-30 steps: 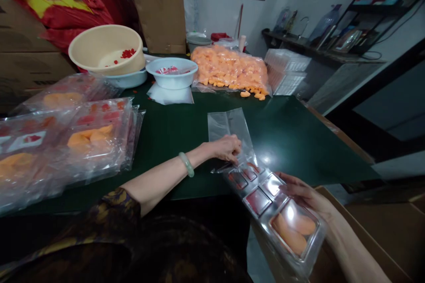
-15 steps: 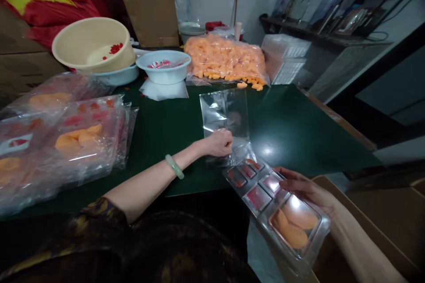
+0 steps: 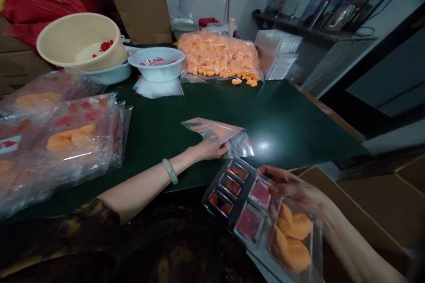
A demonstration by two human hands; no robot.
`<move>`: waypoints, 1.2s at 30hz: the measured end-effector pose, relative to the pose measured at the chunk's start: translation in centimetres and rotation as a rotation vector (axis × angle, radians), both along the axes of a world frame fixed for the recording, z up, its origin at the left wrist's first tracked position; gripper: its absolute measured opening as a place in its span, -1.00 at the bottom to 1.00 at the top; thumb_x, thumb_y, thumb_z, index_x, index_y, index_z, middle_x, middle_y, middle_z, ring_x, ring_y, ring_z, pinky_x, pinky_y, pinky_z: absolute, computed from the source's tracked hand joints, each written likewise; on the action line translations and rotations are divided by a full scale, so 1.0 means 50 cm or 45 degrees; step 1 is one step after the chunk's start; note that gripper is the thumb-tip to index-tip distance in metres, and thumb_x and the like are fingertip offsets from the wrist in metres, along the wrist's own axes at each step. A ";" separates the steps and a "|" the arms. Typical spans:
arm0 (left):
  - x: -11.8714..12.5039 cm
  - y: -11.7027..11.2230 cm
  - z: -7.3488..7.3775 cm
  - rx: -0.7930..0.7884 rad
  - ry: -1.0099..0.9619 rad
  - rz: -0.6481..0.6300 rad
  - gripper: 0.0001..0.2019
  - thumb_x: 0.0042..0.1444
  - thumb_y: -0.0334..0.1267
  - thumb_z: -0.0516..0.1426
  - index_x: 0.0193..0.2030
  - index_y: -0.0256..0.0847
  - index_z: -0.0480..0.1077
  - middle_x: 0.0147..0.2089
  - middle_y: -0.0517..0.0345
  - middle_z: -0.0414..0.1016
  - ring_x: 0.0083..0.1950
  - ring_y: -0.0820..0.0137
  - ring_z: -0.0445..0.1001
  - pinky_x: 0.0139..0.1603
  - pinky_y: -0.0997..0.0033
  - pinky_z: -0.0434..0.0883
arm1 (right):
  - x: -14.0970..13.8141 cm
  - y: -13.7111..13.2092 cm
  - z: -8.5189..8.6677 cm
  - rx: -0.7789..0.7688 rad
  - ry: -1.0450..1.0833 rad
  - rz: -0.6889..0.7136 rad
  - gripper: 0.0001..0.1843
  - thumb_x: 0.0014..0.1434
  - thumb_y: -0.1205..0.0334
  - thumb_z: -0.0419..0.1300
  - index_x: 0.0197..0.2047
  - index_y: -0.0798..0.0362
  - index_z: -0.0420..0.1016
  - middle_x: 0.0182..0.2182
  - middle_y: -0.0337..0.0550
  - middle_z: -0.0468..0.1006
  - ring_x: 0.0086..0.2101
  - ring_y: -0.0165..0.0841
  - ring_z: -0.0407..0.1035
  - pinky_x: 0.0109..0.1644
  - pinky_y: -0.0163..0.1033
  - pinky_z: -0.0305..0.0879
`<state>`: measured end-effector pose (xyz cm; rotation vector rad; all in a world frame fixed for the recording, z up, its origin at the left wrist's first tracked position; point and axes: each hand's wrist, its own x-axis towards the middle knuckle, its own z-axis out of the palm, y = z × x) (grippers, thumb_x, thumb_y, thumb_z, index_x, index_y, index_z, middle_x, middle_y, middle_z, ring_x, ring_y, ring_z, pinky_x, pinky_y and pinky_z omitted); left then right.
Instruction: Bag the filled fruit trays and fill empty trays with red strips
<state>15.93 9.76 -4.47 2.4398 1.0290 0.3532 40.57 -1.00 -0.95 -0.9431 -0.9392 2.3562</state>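
A clear plastic bag point(image 3: 215, 129), bent over and creased, is pinched in my left hand point(image 3: 210, 148) just above the table top. My right hand point(image 3: 288, 188) grips the side of a clear plastic tray point(image 3: 242, 188) with several compartments, tilted over the table's near edge. Two curved orange pieces point(image 3: 294, 252) fill its large compartment. Flat dark-red pieces point(image 3: 260, 192) lie in the middle ones, and small reddish bits sit in the far ones. The tray's far end is close to the bag, apart from my left fingers.
Filled clear packs point(image 3: 79, 139) are piled at the left of the green table point(image 3: 152, 141). Behind stand a cream basin point(image 3: 76, 59), a pale blue bowl point(image 3: 157, 70), a big bag of orange pieces point(image 3: 219, 55) and stacked clear trays point(image 3: 277, 55). An open cardboard box point(image 3: 365, 212) stands at right.
The bag, spread flat away from me before, is now lifted and folded over in my left hand. The tray has come nearer, shifted left and turned its face more toward me.
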 end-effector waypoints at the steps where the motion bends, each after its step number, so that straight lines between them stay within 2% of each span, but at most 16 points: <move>1: 0.000 -0.001 -0.003 0.012 -0.011 0.012 -0.88 0.11 -0.31 -0.02 -0.39 -0.26 0.28 -0.43 0.18 0.29 -0.41 0.45 0.23 -0.34 0.43 0.23 | -0.008 0.005 -0.005 -0.003 0.022 0.004 -0.60 -0.05 0.31 0.28 -0.13 0.10 0.27 -0.47 -0.16 0.53 -0.54 -0.31 0.48 -0.46 -0.32 0.35; 4: 0.003 -0.006 -0.005 0.039 -0.044 0.013 -0.87 0.11 -0.31 0.00 -0.42 -0.26 0.27 -0.43 0.17 0.31 -0.39 0.45 0.25 -0.31 0.43 0.23 | -0.014 0.021 -0.023 0.008 0.044 -0.025 -0.62 -0.01 0.34 0.25 -0.12 0.12 0.25 -0.48 -0.15 0.54 -0.52 -0.31 0.49 -0.47 -0.34 0.36; 9: -0.012 -0.014 0.010 0.052 -0.074 -0.024 -0.87 0.08 -0.37 -0.01 -0.48 -0.25 0.24 -0.37 0.12 0.39 -0.36 0.45 0.31 -0.29 0.44 0.25 | 0.019 0.025 -0.033 0.017 -0.069 -0.148 -0.58 0.05 0.35 0.20 -0.01 0.11 0.22 -0.45 -0.08 0.57 -0.50 -0.31 0.50 -0.45 -0.31 0.39; 11: -0.019 -0.011 0.018 0.041 -0.138 -0.111 -0.87 0.03 -0.43 -0.02 -0.51 -0.25 0.21 -0.21 0.07 0.44 -0.29 0.45 0.35 -0.26 0.45 0.27 | 0.028 0.017 -0.029 0.035 -0.135 -0.190 -0.44 0.05 0.33 0.21 0.12 0.10 0.14 -0.48 -0.08 0.57 -0.49 -0.29 0.50 -0.45 -0.30 0.39; 13: -0.020 -0.005 0.029 0.030 -0.255 -0.248 -0.86 -0.05 -0.50 -0.02 -0.56 -0.25 0.16 -0.02 0.05 0.41 -0.11 0.40 0.36 -0.16 0.43 0.29 | 0.029 0.009 -0.021 0.061 -0.194 -0.228 -0.28 0.07 0.31 0.20 0.25 0.04 -0.02 -0.50 -0.10 0.58 -0.50 -0.29 0.49 -0.47 -0.32 0.37; 16: -0.005 -0.001 0.046 -0.047 -0.362 -0.423 -0.82 -0.14 -0.53 -0.02 -0.61 -0.24 0.07 0.07 0.03 0.38 0.07 0.34 0.30 0.00 0.36 0.25 | 0.015 0.003 -0.007 0.153 -0.249 -0.268 -0.14 0.08 0.28 0.19 0.33 -0.06 -0.21 -0.53 -0.15 0.58 -0.54 -0.34 0.47 -0.54 -0.39 0.29; 19: 0.013 -0.011 0.058 -0.175 -0.356 -0.466 -0.80 -0.16 -0.52 0.00 -0.63 -0.24 0.04 0.04 0.05 0.40 -0.01 0.38 0.36 -0.04 0.38 0.28 | -0.004 0.010 -0.001 0.233 -0.246 -0.255 -0.07 0.03 0.27 0.23 0.34 -0.05 -0.23 -0.54 -0.18 0.57 -0.49 -0.30 0.49 -0.50 -0.36 0.30; 22: 0.010 -0.030 0.063 -0.198 -0.309 -0.422 -0.85 -0.12 -0.49 0.01 -0.59 -0.25 0.11 0.10 0.10 0.36 -0.09 0.43 0.39 -0.15 0.45 0.31 | -0.015 0.019 -0.012 0.229 -0.219 -0.229 -0.13 0.01 0.23 0.24 0.32 0.07 -0.07 -0.55 -0.14 0.57 -0.50 -0.29 0.48 -0.50 -0.34 0.29; 24: -0.004 -0.044 0.063 -0.126 -0.231 -0.347 -0.92 -0.06 -0.46 0.01 -0.51 -0.25 0.22 0.13 0.09 0.32 -0.14 0.44 0.41 -0.21 0.46 0.32 | -0.018 0.022 -0.024 0.206 -0.199 -0.237 -0.21 0.02 0.23 0.24 0.28 0.15 0.06 -0.56 -0.08 0.57 -0.54 -0.33 0.46 -0.54 -0.38 0.26; 27: -0.030 -0.068 0.062 0.156 -0.086 -0.106 -0.88 0.00 -0.45 -0.01 -0.37 -0.26 0.33 0.12 -0.02 0.31 -0.12 0.36 0.41 -0.17 0.36 0.32 | -0.021 0.018 -0.038 0.174 -0.129 -0.284 -0.30 0.01 0.27 0.24 0.23 0.15 0.17 -0.54 -0.09 0.57 -0.56 -0.37 0.45 -0.53 -0.39 0.27; 30: -0.048 -0.090 0.061 0.401 0.046 0.244 -0.86 0.06 -0.36 0.00 -0.34 -0.29 0.38 -0.10 -0.08 0.43 -0.13 0.24 0.40 -0.13 0.23 0.30 | -0.026 0.007 -0.048 0.159 -0.051 -0.359 -0.36 0.01 0.30 0.25 0.18 0.09 0.25 -0.51 -0.12 0.57 -0.52 -0.34 0.48 -0.46 -0.34 0.33; 33: -0.059 -0.104 0.058 0.273 0.116 0.601 -0.74 0.10 -0.14 0.04 -0.45 -0.28 0.39 -0.47 0.07 0.40 -0.39 0.32 0.38 -0.37 0.34 0.27 | -0.034 -0.007 -0.056 0.139 -0.001 -0.440 -0.41 0.02 0.32 0.24 0.15 0.04 0.28 -0.50 -0.12 0.57 -0.51 -0.33 0.48 -0.45 -0.31 0.35; 34: -0.063 -0.105 0.055 0.170 0.076 0.669 -0.71 0.08 -0.09 0.05 -0.50 -0.27 0.37 -0.55 0.13 0.36 -0.47 0.38 0.34 -0.45 0.40 0.23 | -0.037 -0.012 -0.059 0.131 0.016 -0.462 -0.41 0.02 0.33 0.24 0.15 0.02 0.29 -0.50 -0.13 0.57 -0.51 -0.34 0.47 -0.44 -0.31 0.35; 36: -0.070 -0.101 0.047 -0.079 -0.130 0.691 -0.70 0.05 -0.10 0.09 -0.56 -0.27 0.35 -0.62 0.20 0.28 -0.55 0.47 0.26 -0.52 0.48 0.16 | -0.042 -0.019 -0.065 0.116 0.044 -0.512 -0.41 0.02 0.34 0.24 0.15 -0.01 0.29 -0.49 -0.14 0.57 -0.52 -0.35 0.47 -0.44 -0.31 0.35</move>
